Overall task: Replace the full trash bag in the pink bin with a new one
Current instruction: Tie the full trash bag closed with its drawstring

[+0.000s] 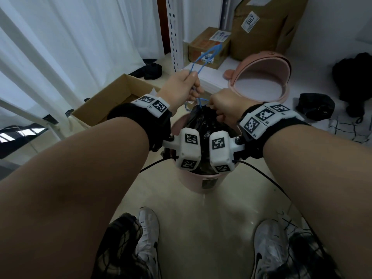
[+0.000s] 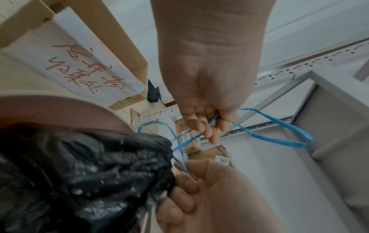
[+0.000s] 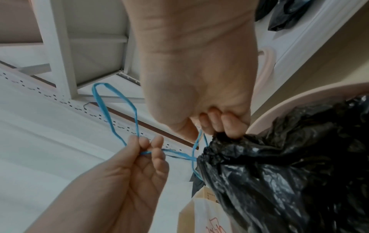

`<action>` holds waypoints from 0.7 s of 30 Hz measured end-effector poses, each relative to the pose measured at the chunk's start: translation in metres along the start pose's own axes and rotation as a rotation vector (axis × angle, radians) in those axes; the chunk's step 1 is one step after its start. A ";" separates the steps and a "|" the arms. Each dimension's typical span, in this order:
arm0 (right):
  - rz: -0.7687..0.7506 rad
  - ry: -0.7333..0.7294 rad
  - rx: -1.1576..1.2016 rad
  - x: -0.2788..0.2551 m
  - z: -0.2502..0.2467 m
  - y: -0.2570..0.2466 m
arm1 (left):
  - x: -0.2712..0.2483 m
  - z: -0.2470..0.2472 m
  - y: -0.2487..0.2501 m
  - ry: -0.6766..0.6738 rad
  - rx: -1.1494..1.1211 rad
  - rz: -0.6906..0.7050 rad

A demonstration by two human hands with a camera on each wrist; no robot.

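Tying off the full bag before it leaves the pink bin

2 hands work the blue drawstring of the black trash bag, which sits inside the pink bin, its gathered neck rising just above the rim. The left hand pinches 1 loop of the string between thumb and curled fingers, drawing it up and away from the bag; the right hand has its fingers curled tight round the puckered neck, with a strand of string passing under the thumb. The step in hand looks like cinching or knotting the mouth shut (the bin's swing lid lies on the floor behind). Next, by judgement: finish the knot, then lift the bag straight up, keeping the grip at the neck so the thin plastic does not tear.
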State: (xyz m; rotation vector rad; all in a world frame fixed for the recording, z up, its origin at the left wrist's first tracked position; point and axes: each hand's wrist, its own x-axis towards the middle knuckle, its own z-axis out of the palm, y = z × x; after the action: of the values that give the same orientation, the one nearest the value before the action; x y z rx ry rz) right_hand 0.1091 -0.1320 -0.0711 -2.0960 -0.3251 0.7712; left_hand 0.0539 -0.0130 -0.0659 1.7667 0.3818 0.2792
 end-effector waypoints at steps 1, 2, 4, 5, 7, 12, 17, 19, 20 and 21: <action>-0.017 -0.015 0.055 0.002 0.001 0.000 | 0.001 -0.001 0.003 0.018 -0.001 0.024; 0.011 0.000 0.110 0.000 0.003 -0.003 | 0.001 -0.001 0.004 0.029 0.001 0.043; -0.037 -0.047 0.017 -0.003 0.007 -0.004 | 0.002 -0.002 0.005 0.016 0.000 0.063; -0.102 -0.059 -0.022 -0.004 0.007 -0.004 | 0.002 -0.002 0.007 -0.005 -0.014 0.065; -0.244 -0.043 -0.076 -0.006 0.005 -0.004 | 0.002 -0.001 0.012 -0.049 -0.039 0.077; -0.327 0.072 -0.008 -0.001 0.001 0.001 | 0.000 0.001 0.023 -0.121 0.025 0.124; -0.412 0.046 0.101 0.001 0.002 -0.001 | -0.002 0.003 0.030 -0.201 0.064 0.104; -0.408 -0.030 0.100 -0.005 0.001 -0.004 | -0.004 0.005 0.033 -0.216 0.168 0.142; -0.390 -0.053 0.064 -0.008 -0.001 -0.005 | -0.004 0.005 0.033 -0.208 0.219 0.166; -0.365 -0.061 0.022 -0.008 -0.002 -0.005 | -0.004 0.004 0.033 -0.184 0.271 0.189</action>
State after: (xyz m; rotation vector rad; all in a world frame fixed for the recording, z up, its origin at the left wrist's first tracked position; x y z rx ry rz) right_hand 0.1043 -0.1345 -0.0627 -1.9196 -0.7064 0.6160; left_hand 0.0556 -0.0248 -0.0347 2.0805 0.1233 0.2030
